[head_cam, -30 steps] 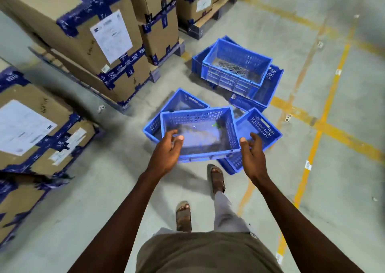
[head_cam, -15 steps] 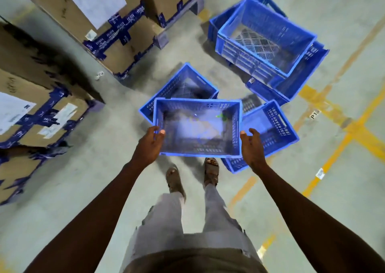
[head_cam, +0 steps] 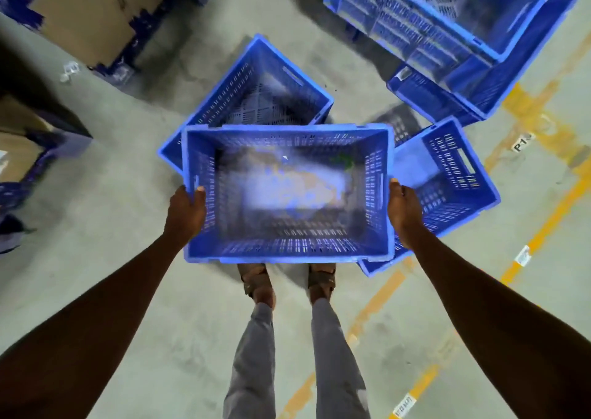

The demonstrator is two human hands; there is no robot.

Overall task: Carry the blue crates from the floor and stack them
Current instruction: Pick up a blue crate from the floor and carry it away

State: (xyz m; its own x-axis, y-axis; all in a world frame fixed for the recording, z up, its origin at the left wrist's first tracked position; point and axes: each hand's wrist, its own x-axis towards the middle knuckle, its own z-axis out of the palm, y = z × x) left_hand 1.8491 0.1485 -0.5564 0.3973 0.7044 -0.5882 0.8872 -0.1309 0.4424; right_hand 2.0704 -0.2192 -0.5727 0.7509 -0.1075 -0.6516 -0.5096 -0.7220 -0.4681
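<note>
Feet in sandals (head_cam: 289, 279) stand on the concrete floor (head_cam: 134, 290), directly below the near rim of the held blue crate (head_cam: 287, 252). This crate hangs level and mouth-up between the two hands, its long axis running left to right across the body. The left hand (head_cam: 185, 212) clamps the left short wall with the thumb hooked over the rim; the right hand (head_cam: 403, 211) presses the right short wall, its fingers hidden beneath, so both lie equally near. Beyond, a second crate (head_cam: 265, 76) sits skewed on the floor, partly under the held one; a third crate (head_cam: 454, 178) lies just to the right. Farther off, the nested stack (head_cam: 431, 25) stands ahead and right, probably the destination. Cardboard boxes (head_cam: 83, 25) flank the far left, and yellow floor lines (head_cam: 543, 226) cross at right.
</note>
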